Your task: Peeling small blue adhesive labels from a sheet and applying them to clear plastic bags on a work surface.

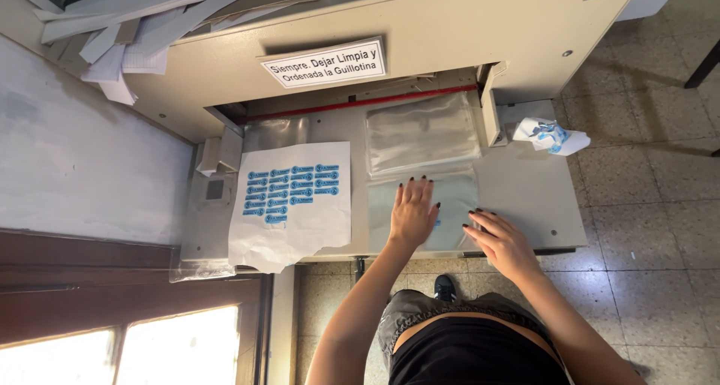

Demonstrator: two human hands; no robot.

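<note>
Left hand (414, 211) spread flat, pressing clear plastic sheets (424, 209) on cutter table (525, 190); right hand (501, 240) fingers together at stack edge; squaring step, next needs even alignment

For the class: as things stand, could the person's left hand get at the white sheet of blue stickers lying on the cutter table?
Probably yes. The left hand rests flat on a clear plastic sheet, right beside the sticker sheet, with only bare table between them.

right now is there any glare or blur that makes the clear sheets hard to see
Head view: sharp overall; soft sheen on the stack of clear sleeves near the red line. The left hand and right hand cast faint shadows on the front sleeve. The window is blown out.
</note>
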